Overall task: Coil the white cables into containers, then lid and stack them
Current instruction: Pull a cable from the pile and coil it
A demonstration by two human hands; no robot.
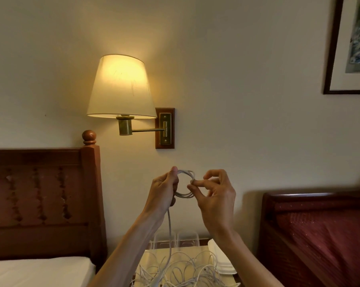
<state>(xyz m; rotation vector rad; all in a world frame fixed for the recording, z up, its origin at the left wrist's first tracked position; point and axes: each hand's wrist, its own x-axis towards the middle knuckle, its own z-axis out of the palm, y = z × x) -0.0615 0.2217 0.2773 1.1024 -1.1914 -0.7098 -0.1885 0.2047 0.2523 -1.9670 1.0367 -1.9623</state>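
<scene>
A small coil of white cable [184, 195] is held up in front of the wall. My left hand [164, 189] grips the coil's left side, thumb on top. My right hand [215, 193] pinches the coil's right side between thumb and forefinger. The cable's free length [169, 235] hangs from the left hand down to a tangle of loose white cables [183, 270] on the bedside table. Clear plastic containers [176, 238] stand at the back of the table. A stack of white lids [222, 259] lies at its right, partly hidden by my right forearm.
A lit wall lamp [121, 88] hangs above on a brass arm. A wooden headboard [42, 199] and white mattress [38, 270] are at the left. A red-covered bed with dark wooden frame [319, 235] is at the right. A framed picture [350, 46] hangs top right.
</scene>
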